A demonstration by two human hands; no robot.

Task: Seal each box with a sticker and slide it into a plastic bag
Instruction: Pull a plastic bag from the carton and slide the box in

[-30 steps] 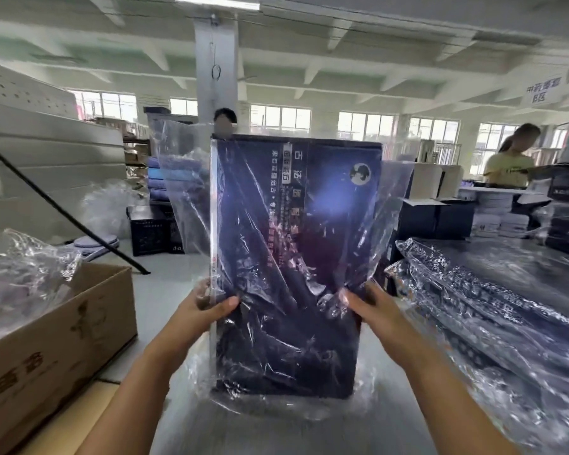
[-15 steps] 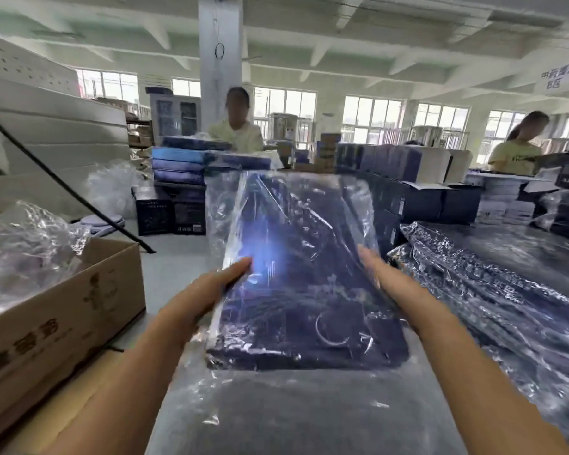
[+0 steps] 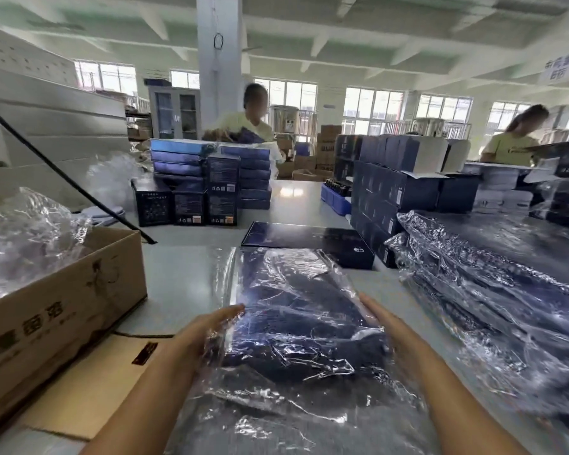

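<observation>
One dark box (image 3: 296, 310) in plastic bag (image 3: 276, 405), lying on tabletop (image 3: 184, 274); our left hand (image 3: 207, 330) and right hand (image 3: 388, 326) press its sides, fingers (image 3: 370, 303) straight.

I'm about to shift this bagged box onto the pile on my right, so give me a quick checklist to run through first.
1. Box fully inside bag: ok, plastic covers it, with slack at the near end.
2. Hold: ok, left hand and right hand press flat against opposite sides.
3. Sticker seal: cannot tell, glare and creases hide it.
4. Bag mouth closed: cannot tell, the near end lies loose.
5. Way to the pile: ok, nothing stands between.
6. Next box ready: ok, it lies unbagged just beyond.
</observation>
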